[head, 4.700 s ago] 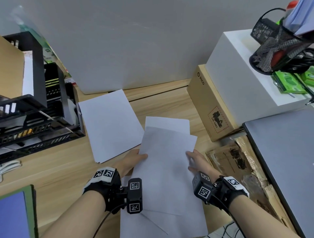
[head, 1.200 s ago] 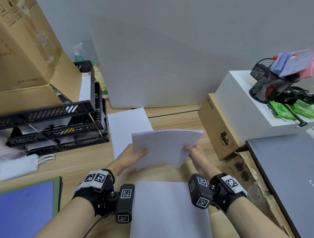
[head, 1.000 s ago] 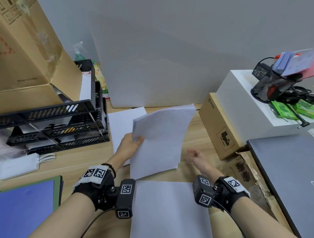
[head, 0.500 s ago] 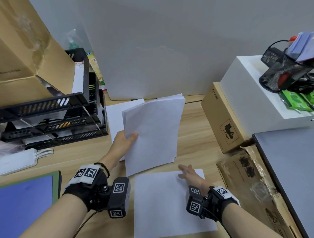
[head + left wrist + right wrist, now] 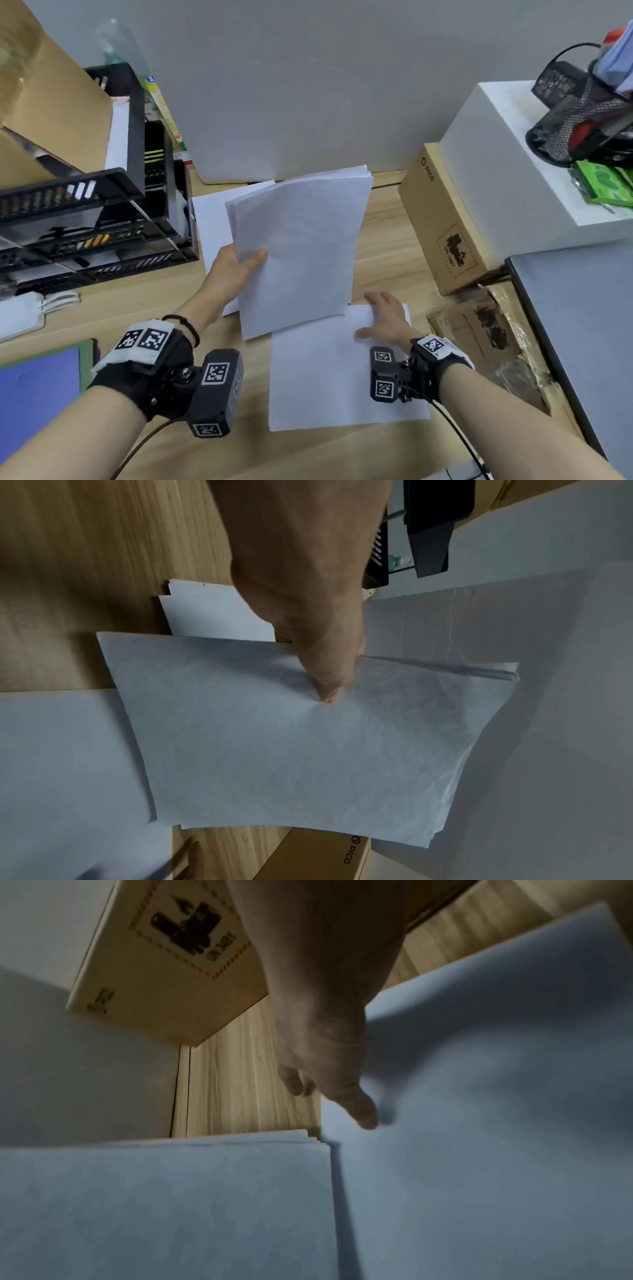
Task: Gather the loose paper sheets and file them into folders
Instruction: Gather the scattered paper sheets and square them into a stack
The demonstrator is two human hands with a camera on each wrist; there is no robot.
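Note:
My left hand (image 5: 236, 270) (image 5: 308, 631) holds a stack of white sheets (image 5: 298, 250) (image 5: 308, 737) (image 5: 154, 1191) lifted off the wooden desk, thumb on top and fingers hidden beneath. My right hand (image 5: 383, 315) (image 5: 329, 1069) lies flat with fingers spread on the far right corner of a loose white sheet (image 5: 342, 373) (image 5: 496, 1123) lying on the desk in front of me. Another pile of white paper (image 5: 210, 226) (image 5: 215, 610) lies on the desk behind my left hand, partly hidden by the held stack.
A black tiered file tray (image 5: 92, 219) stands at the left under a cardboard box (image 5: 48, 113). A blue folder (image 5: 37, 394) lies at the near left. A brown PICO box (image 5: 445, 222), a white box (image 5: 520, 164) and a grey laptop (image 5: 582, 325) crowd the right side.
Both hands held the stack upright a second ago. My right hand let go and came down onto the loose sheet on the desk, while my left hand keeps the stack, now tilted back.

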